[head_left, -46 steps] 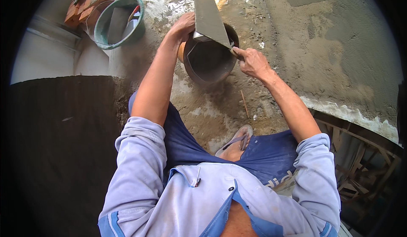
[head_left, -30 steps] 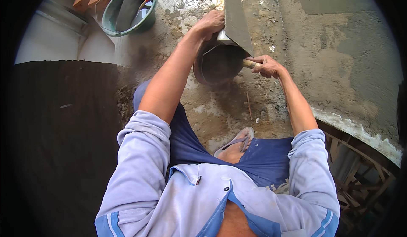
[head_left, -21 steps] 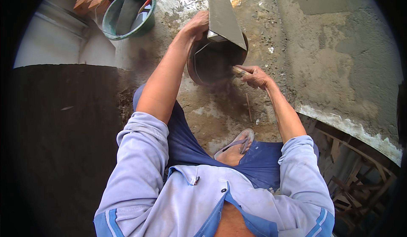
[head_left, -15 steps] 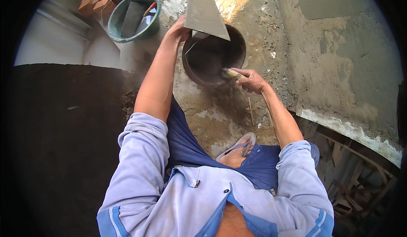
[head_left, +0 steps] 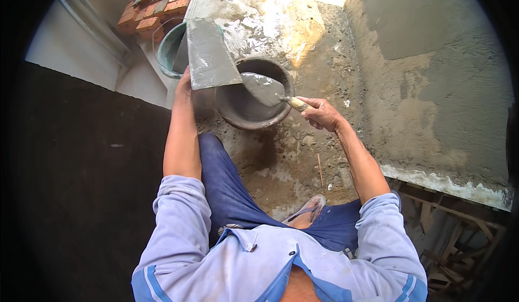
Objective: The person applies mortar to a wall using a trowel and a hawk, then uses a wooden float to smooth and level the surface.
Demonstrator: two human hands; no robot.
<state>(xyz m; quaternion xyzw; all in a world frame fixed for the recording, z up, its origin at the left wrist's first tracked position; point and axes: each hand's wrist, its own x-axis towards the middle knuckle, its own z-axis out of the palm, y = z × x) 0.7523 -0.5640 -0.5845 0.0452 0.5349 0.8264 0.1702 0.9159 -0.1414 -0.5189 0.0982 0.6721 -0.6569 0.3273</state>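
Whereas 0.5 s ago the trowel blade was hidden inside the dark mortar bucket (head_left: 251, 125), it now shows flat across that bucket's mouth. Pointing trowel (head_left: 264, 89): grey and wet; whether it bears a load or only a film, cannot tell. Right hand (head_left: 320, 113) grasps its wooden handle, right of the bucket. Plastering float (head_left: 211, 56) has shifted from over the bucket's far rim to its far left, now overlapping the green pail (head_left: 172, 48). Left hand (head_left: 185, 81) appears to hold the float from beneath; its fingers are hidden. Blade tip lies at the float's near-right corner; contact unclear. Judgement: with the mouth less covered and the 2 tools together, work is at the transfer between trowel and float. Brick stack (head_left: 157, 11) stands beyond the bucket, to its left.
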